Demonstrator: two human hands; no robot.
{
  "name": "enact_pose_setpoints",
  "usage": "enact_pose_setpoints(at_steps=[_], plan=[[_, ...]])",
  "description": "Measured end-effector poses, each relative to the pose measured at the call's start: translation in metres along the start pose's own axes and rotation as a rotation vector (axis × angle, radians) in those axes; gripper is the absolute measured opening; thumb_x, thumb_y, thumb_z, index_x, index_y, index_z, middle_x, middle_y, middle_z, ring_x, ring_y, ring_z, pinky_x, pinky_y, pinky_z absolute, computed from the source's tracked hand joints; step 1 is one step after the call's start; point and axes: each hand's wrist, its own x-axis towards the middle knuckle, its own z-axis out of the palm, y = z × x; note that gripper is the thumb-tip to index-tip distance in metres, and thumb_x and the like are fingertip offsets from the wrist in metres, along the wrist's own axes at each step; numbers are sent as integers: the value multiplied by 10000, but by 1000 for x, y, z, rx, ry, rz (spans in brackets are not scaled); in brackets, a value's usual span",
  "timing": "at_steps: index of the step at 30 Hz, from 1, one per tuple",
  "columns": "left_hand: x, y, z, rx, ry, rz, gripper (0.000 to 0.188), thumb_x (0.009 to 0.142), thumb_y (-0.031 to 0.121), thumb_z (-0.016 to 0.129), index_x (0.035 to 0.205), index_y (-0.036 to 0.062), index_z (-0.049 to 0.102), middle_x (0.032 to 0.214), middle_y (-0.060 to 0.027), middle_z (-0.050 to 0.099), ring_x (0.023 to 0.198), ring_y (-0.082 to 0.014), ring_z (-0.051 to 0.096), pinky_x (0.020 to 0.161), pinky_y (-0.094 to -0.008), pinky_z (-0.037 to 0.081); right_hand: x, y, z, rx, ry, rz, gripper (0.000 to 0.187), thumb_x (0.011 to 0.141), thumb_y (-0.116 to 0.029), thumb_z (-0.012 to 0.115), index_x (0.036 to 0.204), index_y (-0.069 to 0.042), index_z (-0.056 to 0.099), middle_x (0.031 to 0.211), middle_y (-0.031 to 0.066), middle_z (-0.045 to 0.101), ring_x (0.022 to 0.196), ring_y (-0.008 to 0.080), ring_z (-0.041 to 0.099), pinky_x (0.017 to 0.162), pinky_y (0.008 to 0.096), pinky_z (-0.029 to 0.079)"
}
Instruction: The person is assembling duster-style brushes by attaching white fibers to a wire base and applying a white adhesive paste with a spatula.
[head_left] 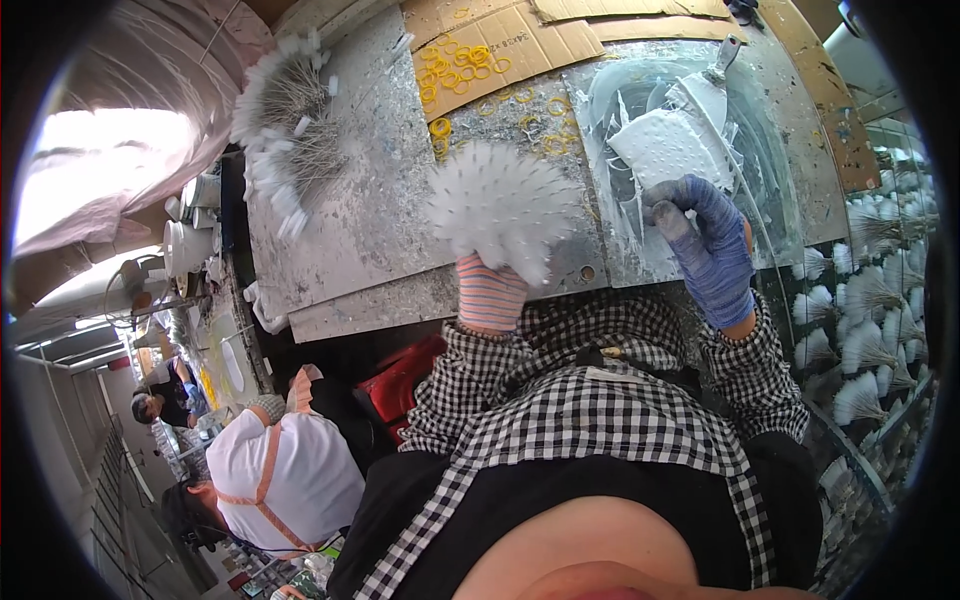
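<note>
My left hand [491, 296], in a pink-and-grey striped glove, is closed round the base of a dense bunch of white-tufted wire brushes [500, 205]. The tufts fan upward over the table edge, and small dark wire tips poke out of them. In a blue-grey glove, my right hand [708, 250] has its fingers curled together above the near side of a board smeared with white paste [625, 235]. Whatever its fingertips may pinch is hidden. Just beyond it lies a thick white slab of paste [670, 145], with a paste-covered scraper [722, 60] at its far end.
Loose yellow rings [465, 65] lie on cardboard [550, 50] at the back. More wire brushes [300, 130] rest at the table's left. Racks of white brush bundles [870, 330] stand at my right. A person in white [285, 480] sits at the lower left.
</note>
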Motion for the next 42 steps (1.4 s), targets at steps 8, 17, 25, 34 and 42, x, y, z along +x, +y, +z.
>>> enact_pose_setpoints(at_steps=[8,17,25,34,42], plan=[[60,39,68,637,521,-72,261,1009,297,621,1121,67,669,1226,-128,688,1194,-276,627,1098,-442,467,30,-9,-12,-117,-102,17,149,941,-144,721,1041,-35,736,902,37,752,776,89,679,707,242,545],[115,25,95,1025,87,-173,356,1023,312,615,1217,13,623,1087,-106,713,1071,-185,669,959,-321,529,51,17,-5,-428,-502,146,405,875,-469,730,1023,-92,738,866,96,751,812,224,730,770,355,564],[158,-22,107,1243,-124,-55,291,1057,273,580,1225,40,624,1040,14,628,999,-103,569,896,-266,478,62,19,-20,-636,-441,182,548,818,-518,818,1076,-53,684,837,118,734,803,188,717,753,338,569],[216,-71,96,1028,-296,97,300,1037,211,612,1257,8,588,1097,-10,627,1020,-105,558,917,-260,470,76,35,-50,-477,-199,196,572,765,-435,824,1084,17,681,854,133,712,786,252,676,755,376,548],[224,-84,120,2051,-871,554,389,880,189,741,1244,145,613,1103,-94,621,1094,-281,579,960,-413,478,78,105,-82,-379,-238,224,380,888,-386,749,1051,-44,715,907,108,729,862,227,686,781,350,552]])
